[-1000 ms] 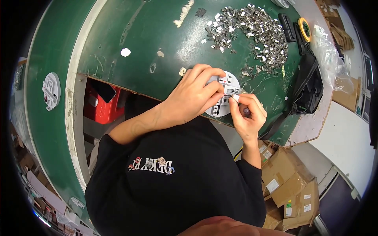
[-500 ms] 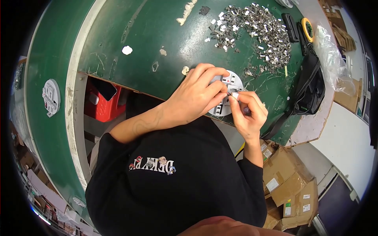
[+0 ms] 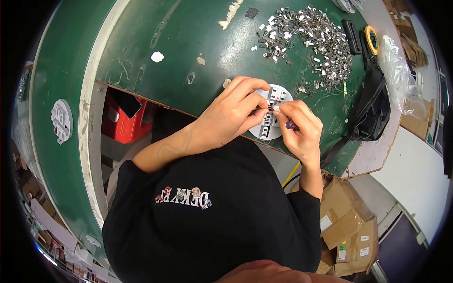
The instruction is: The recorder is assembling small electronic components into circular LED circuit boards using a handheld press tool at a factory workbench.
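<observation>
Round white plastic disc (image 3: 272,118) with small square pockets moulded into its face lies flat at the near edge of the green worktable (image 3: 188,42), right where the tabletop is cut away in front of the person. Being round, it has no long axis of its own, but the rows of pockets run from the edge nearest the person up toward the heap of small metal clips (image 3: 306,40) farther back on the table. The left hand (image 3: 231,115) lies over the disc's left half, its fingers curled down onto the rim and face, pinning it to the table. The right hand (image 3: 299,129) sits at the disc's right side, fingers bunched tight around a small dark purple tool (image 3: 291,125), with the index fingertip pressed on the middle of the disc, nearly touching the left fingertips. What sits under that fingertip is too small to tell. Beyond the clips lie a yellow roll of tape (image 3: 372,38) and a black bag (image 3: 375,111) at the table's right end. A second white disc (image 3: 61,120) rests well apart on the left side, a red crate (image 3: 125,125) stands under the table, and cardboard boxes (image 3: 347,221) are on the floor at right.
</observation>
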### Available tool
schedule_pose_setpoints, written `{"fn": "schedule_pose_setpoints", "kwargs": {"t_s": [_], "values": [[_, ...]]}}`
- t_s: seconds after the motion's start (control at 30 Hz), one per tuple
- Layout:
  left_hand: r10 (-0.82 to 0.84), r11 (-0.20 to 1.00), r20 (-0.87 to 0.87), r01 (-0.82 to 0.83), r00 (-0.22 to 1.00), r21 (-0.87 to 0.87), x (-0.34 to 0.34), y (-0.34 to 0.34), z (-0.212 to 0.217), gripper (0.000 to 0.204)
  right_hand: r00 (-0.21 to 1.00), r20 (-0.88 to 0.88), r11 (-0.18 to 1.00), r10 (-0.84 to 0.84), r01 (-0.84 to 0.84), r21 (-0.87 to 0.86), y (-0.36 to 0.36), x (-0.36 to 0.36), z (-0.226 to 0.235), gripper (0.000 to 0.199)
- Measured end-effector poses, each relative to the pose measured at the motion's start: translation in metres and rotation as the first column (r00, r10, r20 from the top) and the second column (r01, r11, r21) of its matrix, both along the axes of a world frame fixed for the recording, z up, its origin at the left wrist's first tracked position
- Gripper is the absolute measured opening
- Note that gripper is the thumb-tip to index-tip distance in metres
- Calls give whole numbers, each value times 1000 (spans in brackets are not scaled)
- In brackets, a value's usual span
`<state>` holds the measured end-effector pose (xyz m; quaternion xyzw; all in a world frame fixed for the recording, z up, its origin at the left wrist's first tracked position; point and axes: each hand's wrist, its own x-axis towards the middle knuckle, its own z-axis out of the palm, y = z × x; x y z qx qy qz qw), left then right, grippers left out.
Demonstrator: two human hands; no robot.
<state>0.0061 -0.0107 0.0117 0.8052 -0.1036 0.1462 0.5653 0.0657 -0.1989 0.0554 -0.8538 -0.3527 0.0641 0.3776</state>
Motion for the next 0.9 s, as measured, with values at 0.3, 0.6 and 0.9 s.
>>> {"fn": "schedule_pose_setpoints", "kwargs": {"t_s": [0.3,0.6,0.9], "values": [[5,1000,-3,-5,1000,17,1,0,-2,17,998,23,995,50,-48,-89,9,0,7,21],[15,1000,11,-16,1000,21,3,0,-3,17,998,-53,998,-35,32,-58,13,-2,8,15],[-20,999,-13,21,1000,33,6,3,-6,19,1000,-19,999,-10,9,-36,12,4,11,11]]}}
